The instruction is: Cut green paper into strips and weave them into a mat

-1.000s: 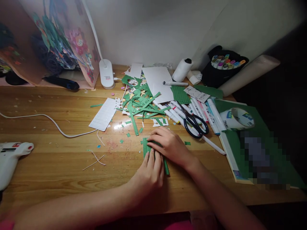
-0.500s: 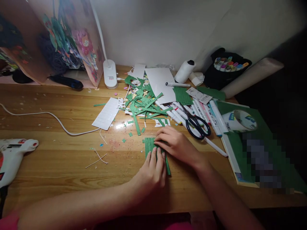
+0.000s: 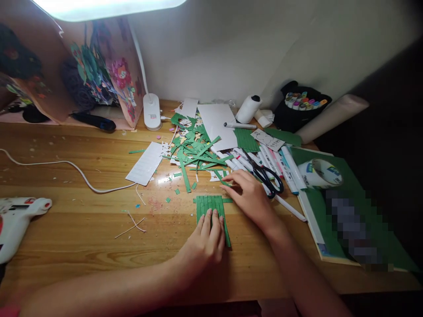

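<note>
My left hand (image 3: 206, 240) lies with its fingers flat on a small panel of green paper strips (image 3: 209, 201) laid side by side, pressing it to the table. The fingers cover the panel's lower part. One strip crosses near the top and sticks out at both sides; another slants out at the lower right. My right hand (image 3: 249, 196) is just right of the panel, off it, thumb and forefinger apart. Its fingertips are by the end of a loose green strip (image 3: 218, 176) on a white paper scrap; no grip on it shows.
Behind lie a heap of green paper scraps (image 3: 190, 147), white sheets (image 3: 216, 123), markers (image 3: 264, 156) and black-handled scissors (image 3: 268, 176). A tape roll (image 3: 320, 172) sits on a green-covered pad (image 3: 360, 193) at right. At left are a glue gun (image 3: 20, 220) and a white cable (image 3: 76, 167).
My right hand has lifted off the panel's top edge and moved right, its thumb and forefinger spreading. The crossing strip now shows. My left hand stays on the panel; the view has tilted up slightly.
</note>
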Action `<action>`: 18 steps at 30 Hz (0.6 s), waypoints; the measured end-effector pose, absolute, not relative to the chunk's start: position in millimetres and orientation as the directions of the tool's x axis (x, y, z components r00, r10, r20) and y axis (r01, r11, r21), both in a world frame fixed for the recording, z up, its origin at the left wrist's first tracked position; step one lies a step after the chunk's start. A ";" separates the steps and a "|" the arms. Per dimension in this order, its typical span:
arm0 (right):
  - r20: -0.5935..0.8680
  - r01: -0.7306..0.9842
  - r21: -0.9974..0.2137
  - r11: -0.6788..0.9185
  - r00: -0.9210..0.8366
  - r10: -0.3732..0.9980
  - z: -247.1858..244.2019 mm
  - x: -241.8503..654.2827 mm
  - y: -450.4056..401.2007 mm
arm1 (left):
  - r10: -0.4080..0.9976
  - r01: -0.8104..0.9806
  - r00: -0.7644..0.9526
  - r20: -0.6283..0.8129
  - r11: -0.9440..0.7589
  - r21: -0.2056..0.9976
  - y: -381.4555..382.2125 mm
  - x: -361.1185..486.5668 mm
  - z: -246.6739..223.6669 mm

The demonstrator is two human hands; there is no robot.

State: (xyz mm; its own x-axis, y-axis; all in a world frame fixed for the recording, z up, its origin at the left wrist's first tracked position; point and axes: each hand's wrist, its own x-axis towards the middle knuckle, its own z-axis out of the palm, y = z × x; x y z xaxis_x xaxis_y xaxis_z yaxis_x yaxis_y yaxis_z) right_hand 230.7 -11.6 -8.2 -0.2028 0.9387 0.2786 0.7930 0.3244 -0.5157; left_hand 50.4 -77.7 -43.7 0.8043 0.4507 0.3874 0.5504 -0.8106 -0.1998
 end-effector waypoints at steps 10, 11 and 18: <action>0.245 0.838 -0.501 0.217 -0.104 0.964 -24.1 234.2 -5.0 | 0.575 0.526 0.775 0.260 -0.816 0.237 -50.4 33.7 -18.5; 0.255 0.839 -0.499 0.215 -0.095 0.962 -22.0 234.5 -5.8 | 0.606 0.534 0.760 0.237 -0.789 0.304 -43.4 27.7 -13.2; 0.373 0.740 -0.509 0.440 -0.271 0.887 -0.7 230.8 -21.6 | 0.816 0.599 0.540 0.208 -0.546 0.586 -2.3 -8.1 -2.7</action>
State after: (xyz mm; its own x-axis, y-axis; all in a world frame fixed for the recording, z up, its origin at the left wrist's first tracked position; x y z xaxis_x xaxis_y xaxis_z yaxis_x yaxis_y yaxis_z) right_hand 230.8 -21.6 -0.7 -0.2709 0.8873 0.3731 0.7399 0.4399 -0.5089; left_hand -8.1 -2.3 -2.7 0.5401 0.8155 0.2081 0.5986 -0.5460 0.5862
